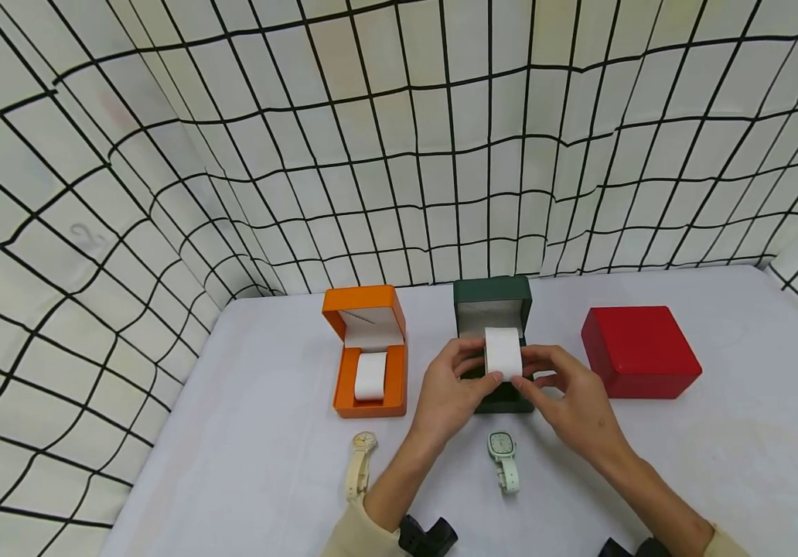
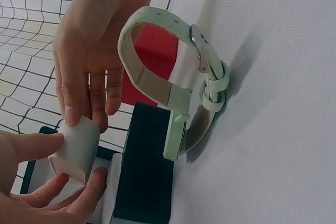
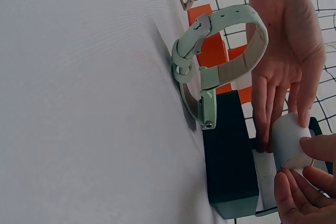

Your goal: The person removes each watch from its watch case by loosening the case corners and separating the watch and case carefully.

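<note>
Over the open dark green watch box [image 1: 492, 291], both hands hold a white watch cushion [image 1: 503, 354] between them. My left hand [image 1: 451, 387] pinches its left side with thumb and fingers; my right hand [image 1: 566, 391] grips the right side. In the left wrist view the cushion [image 2: 79, 148] shows as a rounded tube with a flat end. A pale green watch [image 1: 503, 462] lies on the white cloth just in front of the green box, its buckled strap [image 3: 226, 19] standing up as a loop in the right wrist view.
An open orange watch box [image 1: 337, 394] with a white cushion [image 1: 370, 377] stands to the left. A cream watch [image 1: 359, 464] lies in front of it, beside my left forearm. The closed red box [image 1: 639, 352] is on the right. Black-gridded white cloth [image 1: 399, 155] walls the back and left.
</note>
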Motion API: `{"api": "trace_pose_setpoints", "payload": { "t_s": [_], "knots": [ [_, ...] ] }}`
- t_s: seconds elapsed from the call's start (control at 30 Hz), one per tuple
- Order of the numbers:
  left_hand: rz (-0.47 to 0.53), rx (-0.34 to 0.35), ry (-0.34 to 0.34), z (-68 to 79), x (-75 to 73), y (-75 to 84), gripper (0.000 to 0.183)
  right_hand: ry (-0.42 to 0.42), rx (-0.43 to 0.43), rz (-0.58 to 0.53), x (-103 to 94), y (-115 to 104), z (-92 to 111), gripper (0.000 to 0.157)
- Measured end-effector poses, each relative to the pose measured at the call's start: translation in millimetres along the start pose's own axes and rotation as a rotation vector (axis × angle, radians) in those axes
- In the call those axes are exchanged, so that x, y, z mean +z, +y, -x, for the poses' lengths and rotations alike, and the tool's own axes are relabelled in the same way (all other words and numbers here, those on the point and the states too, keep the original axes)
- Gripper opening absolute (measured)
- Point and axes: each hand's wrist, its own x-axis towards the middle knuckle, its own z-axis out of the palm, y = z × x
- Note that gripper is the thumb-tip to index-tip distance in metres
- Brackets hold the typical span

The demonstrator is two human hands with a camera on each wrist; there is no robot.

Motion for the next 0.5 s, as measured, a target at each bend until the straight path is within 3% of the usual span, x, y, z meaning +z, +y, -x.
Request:
{"api": "trace_pose_setpoints", "payload": {
  "t_s": [0.23, 0.5],
  "knots": [
    [-0.152, 0.044, 0.043, 2.0, 1.4, 0.2, 0.047, 0.006, -0.005, -0.003, 1.9, 3.3, -1.7, 0.044],
    [-0.195, 0.073, 0.077, 2.6, 1.4, -2.7, 0.047, -0.005, 0.002, -0.004, 4.7, 4.5, -3.0, 0.044]
  ]
}}
